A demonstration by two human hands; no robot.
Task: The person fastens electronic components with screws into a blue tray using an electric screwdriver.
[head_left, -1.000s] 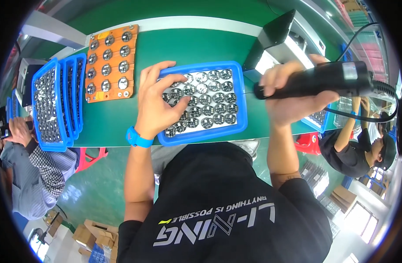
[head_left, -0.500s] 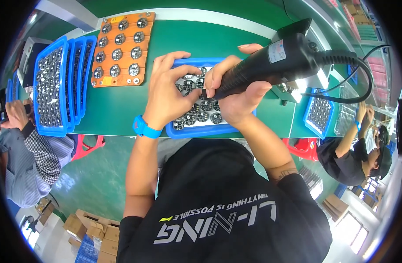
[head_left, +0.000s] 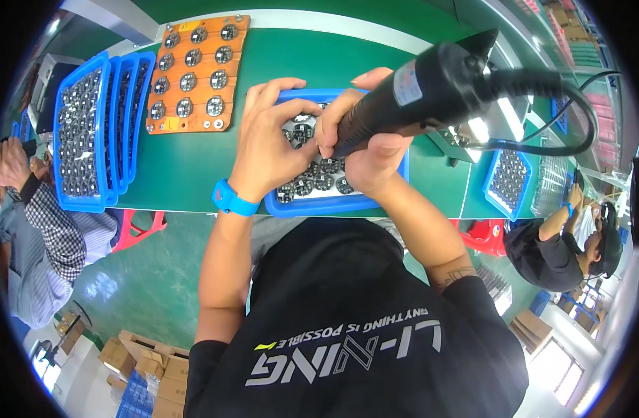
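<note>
My right hand (head_left: 368,143) is wrapped round a thick black corded electric screwdriver (head_left: 410,94), tilted with its cable end up and to the right. Its tip points down among the round circuit boards (head_left: 303,132) in a blue tray (head_left: 326,209) in front of me, but the tip itself is hidden by my fingers. My left hand (head_left: 271,143) reaches over the tray's left side, thumb and index finger apart and curved round some of the boards, close to the screwdriver's tip. A blue band is on my left wrist.
An orange fixture board (head_left: 197,73) with several round boards lies behind left. Beside it, blue trays (head_left: 82,132) of boards lean together. Another blue tray (head_left: 507,177) is at right, near the looping black cable (head_left: 577,146). Co-workers sit at both sides.
The screwdriver's cable end has swung to the left and it stands a little steeper. My right hand has shifted slightly left with it; my left hand stays nearly in place.
</note>
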